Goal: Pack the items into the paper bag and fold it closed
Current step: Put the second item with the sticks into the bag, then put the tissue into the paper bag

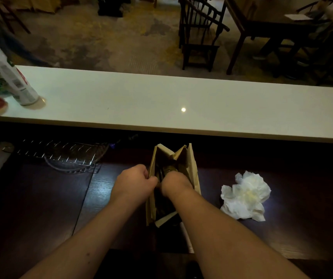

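A brown paper bag (192, 168) stands upright and open on the dark wooden counter in front of me. My left hand (135, 182) pinches the bag's left wall near the top edge. My right hand (174, 183) reaches down into the bag's mouth, with its fingers hidden inside. Something dark and shiny lies in the bag, but I cannot make out what it is. Whether my right hand holds anything is hidden by the bag.
A crumpled white paper wad (246, 196) lies right of the bag. A wire rack (60, 153) sits at the back left. Above runs a white shelf (181, 97) with a spray can (10, 77) and packets at its left end. Chairs and a table stand beyond.
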